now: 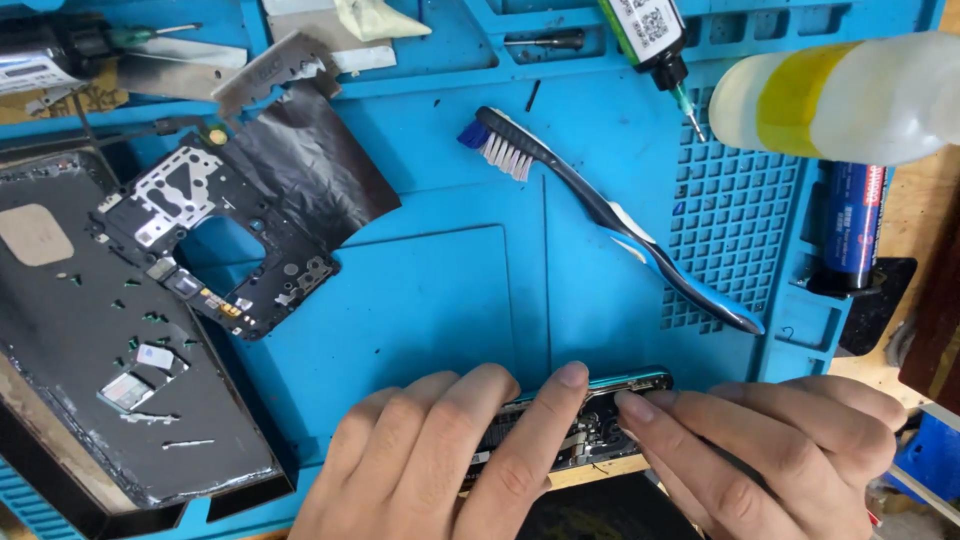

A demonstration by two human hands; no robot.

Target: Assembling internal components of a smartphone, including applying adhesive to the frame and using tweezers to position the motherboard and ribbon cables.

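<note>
An opened phone body [600,420] with a teal edge stands tilted on its side at the near edge of the blue work mat [420,300]. My left hand [440,460] covers its left part, fingers curled over the exposed inside. My right hand [770,440] grips its right end, with a fingertip pressing on the small parts inside. Most of the phone is hidden behind both hands.
A black and blue toothbrush [600,210] lies across the mat's middle. At left sit a black circuit frame [215,235], a dark foil sheet [310,160] and a phone back panel [90,350]. A white and yellow bottle [840,100], a glue syringe [655,45] and a blue tube [855,225] stand at right.
</note>
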